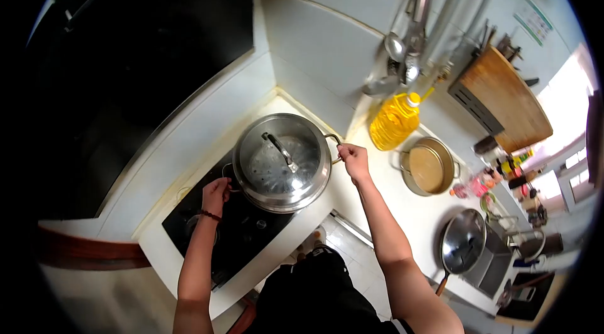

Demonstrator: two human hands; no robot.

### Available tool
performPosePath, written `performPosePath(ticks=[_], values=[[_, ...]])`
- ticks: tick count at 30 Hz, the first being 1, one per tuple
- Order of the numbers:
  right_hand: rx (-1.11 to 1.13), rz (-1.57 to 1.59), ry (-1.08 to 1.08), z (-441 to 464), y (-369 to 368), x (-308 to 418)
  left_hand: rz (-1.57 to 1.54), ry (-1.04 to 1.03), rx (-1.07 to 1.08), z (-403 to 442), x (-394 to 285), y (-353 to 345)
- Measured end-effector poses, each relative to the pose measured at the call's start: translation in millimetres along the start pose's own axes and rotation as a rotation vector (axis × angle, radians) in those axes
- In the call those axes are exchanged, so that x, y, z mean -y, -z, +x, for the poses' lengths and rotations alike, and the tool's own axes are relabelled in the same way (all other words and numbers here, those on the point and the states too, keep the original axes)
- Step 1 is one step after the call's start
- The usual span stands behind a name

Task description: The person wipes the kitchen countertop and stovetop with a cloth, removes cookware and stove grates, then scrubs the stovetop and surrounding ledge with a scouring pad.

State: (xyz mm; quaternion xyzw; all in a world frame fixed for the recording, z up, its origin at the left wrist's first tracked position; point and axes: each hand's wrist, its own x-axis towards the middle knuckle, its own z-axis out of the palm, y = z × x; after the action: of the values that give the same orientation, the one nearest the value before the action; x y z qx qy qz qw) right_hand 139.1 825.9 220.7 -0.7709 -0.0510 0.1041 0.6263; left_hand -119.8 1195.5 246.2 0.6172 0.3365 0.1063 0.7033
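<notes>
A wide steel pot (283,203) with a domed glass lid (258,164) is at the right end of the black stovetop (242,239). The lid has a curved metal handle (280,151) across its top, and its glass looks misted with droplets. My left hand (216,197), with a dark bead bracelet at the wrist, is closed around the pot's left side handle. On the other side, my right hand (353,161) grips the right loop handle (334,140). Whether the pot's base touches the stove is hidden.
A yellow oil jug (395,122) stands by the wall, near an open pot (430,166). Farther right are a wok (463,243), a sink (492,265), bottles (478,183) and a wooden cutting board (509,102). Ladles (395,47) hang above. A dark range hood (151,63) overhangs the stove's left.
</notes>
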Motion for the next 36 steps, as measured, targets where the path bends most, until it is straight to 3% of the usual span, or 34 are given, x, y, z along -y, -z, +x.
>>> performPosePath(ticks=[6, 10, 20, 32, 36], values=[[-0.247, 0.021, -0.038, -94.1, 105.4, -6.8, 0.043, -0.042, 0.289, -5.1, 22.8, -80.6], [-0.39, 0.072, -0.064, -138.3, 168.2, -50.0, 0.066, 0.041, 0.418, -12.2, 49.3, -147.4], [-0.544, 0.058, -0.188, -218.3, 307.7, -119.2, 0.29, 0.049, 0.623, -50.9, 101.7, -300.0], [-0.579, 0.117, -0.255, -236.3, 372.4, -176.6, 0.344, 0.045, 0.508, -79.0, 136.7, -371.9], [-0.511, 0.088, -0.249, -232.3, 383.6, -190.1, 0.497, -0.014, 0.529, -75.4, 153.1, -376.4]])
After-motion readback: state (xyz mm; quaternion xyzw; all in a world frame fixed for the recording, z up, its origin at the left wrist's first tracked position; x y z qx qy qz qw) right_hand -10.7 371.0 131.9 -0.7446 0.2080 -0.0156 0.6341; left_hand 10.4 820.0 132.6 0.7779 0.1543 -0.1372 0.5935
